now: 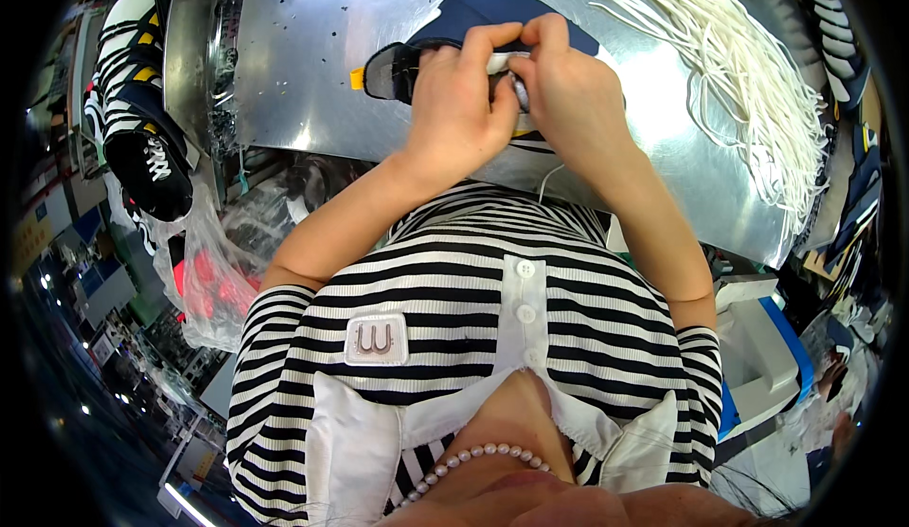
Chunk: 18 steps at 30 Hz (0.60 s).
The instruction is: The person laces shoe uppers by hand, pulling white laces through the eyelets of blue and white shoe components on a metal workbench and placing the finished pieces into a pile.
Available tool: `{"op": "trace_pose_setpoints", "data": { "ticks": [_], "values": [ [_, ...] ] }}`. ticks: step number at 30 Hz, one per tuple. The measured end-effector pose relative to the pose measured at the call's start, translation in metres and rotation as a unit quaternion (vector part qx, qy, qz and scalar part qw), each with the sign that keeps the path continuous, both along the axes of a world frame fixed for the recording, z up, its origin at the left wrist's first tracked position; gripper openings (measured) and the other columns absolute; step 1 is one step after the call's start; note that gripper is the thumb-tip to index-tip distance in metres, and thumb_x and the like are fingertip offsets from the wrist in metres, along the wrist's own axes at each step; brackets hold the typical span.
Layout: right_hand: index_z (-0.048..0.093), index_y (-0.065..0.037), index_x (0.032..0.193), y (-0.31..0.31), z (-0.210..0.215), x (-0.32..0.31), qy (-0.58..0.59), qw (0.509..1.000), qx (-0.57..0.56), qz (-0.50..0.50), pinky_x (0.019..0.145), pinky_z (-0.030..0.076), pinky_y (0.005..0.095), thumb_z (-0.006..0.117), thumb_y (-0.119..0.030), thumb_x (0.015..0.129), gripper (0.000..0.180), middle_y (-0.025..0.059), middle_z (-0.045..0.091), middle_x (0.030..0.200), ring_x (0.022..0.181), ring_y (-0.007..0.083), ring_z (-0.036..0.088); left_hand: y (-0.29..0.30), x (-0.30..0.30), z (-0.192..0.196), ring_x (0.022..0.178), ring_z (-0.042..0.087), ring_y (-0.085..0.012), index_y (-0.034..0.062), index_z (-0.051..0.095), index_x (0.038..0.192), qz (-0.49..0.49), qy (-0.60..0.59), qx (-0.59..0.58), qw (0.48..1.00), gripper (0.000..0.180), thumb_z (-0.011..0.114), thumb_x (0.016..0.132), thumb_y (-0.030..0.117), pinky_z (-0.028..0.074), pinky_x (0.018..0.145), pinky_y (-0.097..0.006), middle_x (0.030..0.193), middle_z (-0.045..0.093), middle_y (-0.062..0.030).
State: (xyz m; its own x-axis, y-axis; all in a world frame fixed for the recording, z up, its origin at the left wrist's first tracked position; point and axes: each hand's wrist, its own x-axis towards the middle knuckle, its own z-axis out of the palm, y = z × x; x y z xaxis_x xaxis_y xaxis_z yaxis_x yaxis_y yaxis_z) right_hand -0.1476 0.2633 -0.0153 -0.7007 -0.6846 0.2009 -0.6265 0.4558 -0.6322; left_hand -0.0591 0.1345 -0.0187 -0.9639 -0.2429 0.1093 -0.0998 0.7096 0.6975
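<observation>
A navy shoe upper [483, 14] with a grey-lined collar and a yellow tab lies on the metal tabletop in front of me. My left hand [456, 101] is closed on the near side of the upper, fingers bent over its opening. Close beside it, my right hand [574, 96] has thumb and forefinger pinched together at the upper's middle. A bit of white lace shows between the fingertips, and a thin white end [549, 178] hangs below my right hand. The exact grip of each fingertip is partly hidden.
A large heap of white shoelaces [739, 72] spreads over the right of the metal table [303, 101]. Black-and-white striped shoes [147, 148] are lined up at the left edge, above a clear plastic bag [213, 281]. More navy uppers [847, 196] stand far right, above a white-and-blue box [767, 357].
</observation>
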Motion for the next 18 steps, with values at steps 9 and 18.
{"op": "trace_pose_setpoints", "data": {
  "ticks": [9,18],
  "values": [
    [0.06,-0.005,0.1,0.064,0.029,-0.002,-0.109,0.987,-0.019,-0.12,0.057,0.051,0.0334,0.074,-0.021,0.085,0.027,0.0099,0.065,0.081,0.069,0.0254,0.068,-0.01,-0.018,0.002,0.083,0.064,-0.0081,0.0021,0.059,0.122,0.036,-0.004,0.302,0.953,0.034,0.059,0.088,-0.001,0.05,0.074,-0.022,0.093,0.069,-0.0065],
    [0.059,-0.004,0.096,0.067,-0.02,-0.009,-0.09,0.994,-0.021,-0.058,0.066,0.052,0.0355,0.075,-0.021,0.084,0.026,0.0084,0.058,0.108,0.076,0.026,0.064,-0.034,-0.018,0.026,0.074,0.059,-0.0084,0.0029,0.058,0.117,0.051,-0.092,0.521,0.847,0.031,0.056,0.087,0.004,0.046,0.068,-0.023,0.074,0.065,-0.0058]
  ]
}}
